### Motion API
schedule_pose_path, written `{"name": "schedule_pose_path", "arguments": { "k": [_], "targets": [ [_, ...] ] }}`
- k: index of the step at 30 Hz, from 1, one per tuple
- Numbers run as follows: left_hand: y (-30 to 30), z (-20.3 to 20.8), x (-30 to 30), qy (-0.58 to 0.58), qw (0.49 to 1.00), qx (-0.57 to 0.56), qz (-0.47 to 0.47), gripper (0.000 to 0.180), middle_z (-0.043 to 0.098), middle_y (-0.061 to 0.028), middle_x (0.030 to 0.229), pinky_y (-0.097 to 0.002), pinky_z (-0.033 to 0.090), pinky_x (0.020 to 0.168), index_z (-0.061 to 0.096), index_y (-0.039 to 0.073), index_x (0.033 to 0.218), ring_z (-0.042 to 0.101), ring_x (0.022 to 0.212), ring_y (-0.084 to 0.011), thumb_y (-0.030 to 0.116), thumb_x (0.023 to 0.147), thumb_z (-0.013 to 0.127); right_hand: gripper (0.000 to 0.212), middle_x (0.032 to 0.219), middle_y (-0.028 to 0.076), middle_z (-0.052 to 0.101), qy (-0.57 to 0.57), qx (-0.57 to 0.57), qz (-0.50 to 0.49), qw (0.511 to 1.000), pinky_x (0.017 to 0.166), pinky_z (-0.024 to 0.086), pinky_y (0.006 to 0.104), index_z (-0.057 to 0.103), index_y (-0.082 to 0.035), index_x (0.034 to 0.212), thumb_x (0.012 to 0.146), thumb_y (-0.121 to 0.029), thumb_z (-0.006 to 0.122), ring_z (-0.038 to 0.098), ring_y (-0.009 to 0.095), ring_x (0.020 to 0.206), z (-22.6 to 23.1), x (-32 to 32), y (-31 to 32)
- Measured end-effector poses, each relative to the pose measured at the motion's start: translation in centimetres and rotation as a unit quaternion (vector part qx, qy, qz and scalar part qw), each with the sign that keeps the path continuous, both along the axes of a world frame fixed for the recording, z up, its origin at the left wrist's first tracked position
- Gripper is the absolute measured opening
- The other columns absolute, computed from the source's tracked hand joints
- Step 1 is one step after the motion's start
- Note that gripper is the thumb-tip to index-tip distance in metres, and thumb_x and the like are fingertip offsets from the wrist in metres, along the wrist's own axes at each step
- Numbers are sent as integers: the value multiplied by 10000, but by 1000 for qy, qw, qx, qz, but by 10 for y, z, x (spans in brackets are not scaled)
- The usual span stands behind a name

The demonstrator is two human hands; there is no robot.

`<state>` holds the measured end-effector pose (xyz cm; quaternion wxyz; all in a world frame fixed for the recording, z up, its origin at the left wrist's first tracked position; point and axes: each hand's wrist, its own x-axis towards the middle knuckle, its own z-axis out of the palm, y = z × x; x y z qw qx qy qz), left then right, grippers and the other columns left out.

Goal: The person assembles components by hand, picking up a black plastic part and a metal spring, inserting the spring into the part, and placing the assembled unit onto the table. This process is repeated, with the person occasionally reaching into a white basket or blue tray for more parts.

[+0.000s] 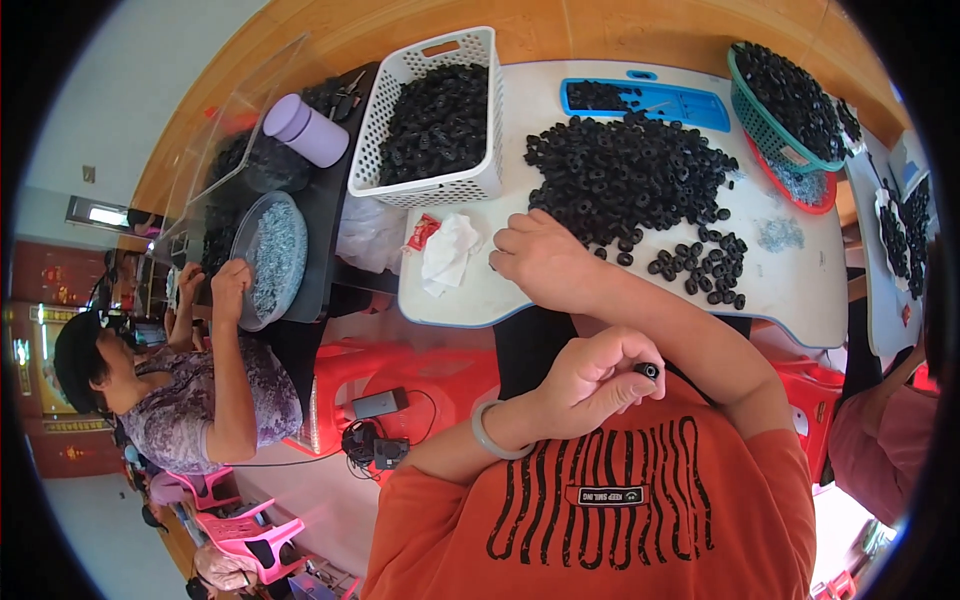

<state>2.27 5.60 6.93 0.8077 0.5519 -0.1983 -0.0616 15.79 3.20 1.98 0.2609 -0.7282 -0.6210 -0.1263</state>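
My left hand (597, 378), a pale bangle at its wrist, is in front of my orange shirt. Its thumb and fingers are closed on a small black ring-like part (648, 371), whose round end faces outward. My right arm reaches across from the right. At the white table's near side, my right hand (543, 258) is curled closed, and what its fingers may hold is hidden. Beside it spreads a big heap of black ring-like parts (625, 170). A smaller loose group of these parts (705, 268) lies to the right.
A white basket (430, 192) of black parts stands left, near a crumpled tissue (450, 250). At the back are a blue tray (700, 108) and a green basket (745, 105) over a red tray (822, 205). A co-worker (215, 400) works at left by a bowl (243, 245).
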Motion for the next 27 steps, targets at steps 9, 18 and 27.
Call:
{"name": "schedule_pose_path", "arguments": {
  "k": [9, 18, 27],
  "targets": [
    [16, -3, -13, 7, 997, 41, 59, 182, 637, -104, 870, -184, 423, 542, 517, -2, 1078, 529, 632, -63, 126, 956, 560, 78, 825, 68, 594, -21, -121, 15, 992, 827, 411, 352, 662, -73, 734, 708, -103, 596, 554, 224, 905, -30, 2, 42],
    [20, -6, -12, 38, 989, -20, 139, 154, 628, -105, 869, -190, 431, 573, 523, 15, 1064, 555, 700, -81, 110, 949, 562, 77, 822, 87, 588, 24, -62, -5, 998, 821, 434, 372, 648, -60, 742, 733, -82, 575, 563, 255, 903, -34, 8, 34],
    [20, -13, -13, 48, 990, 30, 125, 142, 626, -74, 866, -178, 422, 584, 533, 13, 1054, 560, 721, -63, 92, 942, 570, 82, 842, 75, 586, 132, -37, 14, 990, 815, 438, 371, 661, -68, 777, 729, -79, 596, 550, 259, 903, -35, 17, 42]
  ]
}}
